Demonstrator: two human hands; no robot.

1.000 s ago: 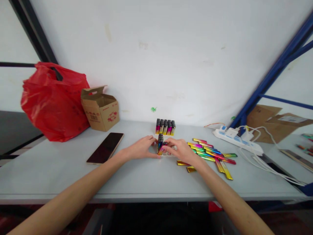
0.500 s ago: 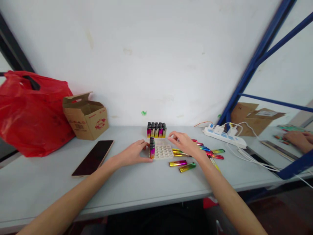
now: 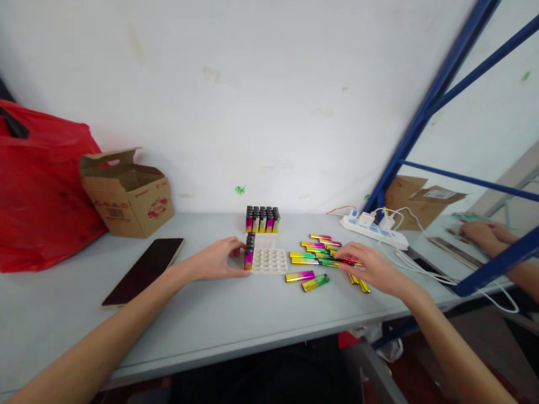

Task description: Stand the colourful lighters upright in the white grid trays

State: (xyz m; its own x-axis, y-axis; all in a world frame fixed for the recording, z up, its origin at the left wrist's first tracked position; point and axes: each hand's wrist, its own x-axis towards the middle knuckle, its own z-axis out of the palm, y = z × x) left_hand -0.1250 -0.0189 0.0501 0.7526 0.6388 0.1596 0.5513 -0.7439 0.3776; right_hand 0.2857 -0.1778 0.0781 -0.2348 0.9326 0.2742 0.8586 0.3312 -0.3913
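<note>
A white tray with round holes (image 3: 270, 261) lies on the table, and a row of several upright lighters (image 3: 249, 253) fills its left edge. My left hand (image 3: 221, 258) is beside that row, thumb and fingers apart around its left side, holding nothing visible. Behind the tray stands a block of upright lighters with black tops (image 3: 263, 220). My right hand (image 3: 365, 268) is at the pile of loose lighters (image 3: 309, 259) on the right, its fingertips closed on a red lighter (image 3: 350, 261). Two lighters, one purple and yellow (image 3: 300, 276), one green and yellow (image 3: 315, 282), lie nearer the front edge.
A dark phone (image 3: 145, 271) lies left of my left hand. Behind it are an open cardboard box (image 3: 128, 196) and a red bag (image 3: 46, 188). A white power strip (image 3: 374, 232) with cables and a blue metal frame (image 3: 415, 134) stand at the right.
My right hand has moved right and down from above the tray's right side to the loose lighters, and its fingers have closed. My left hand stays by the row. The view has shifted right.
</note>
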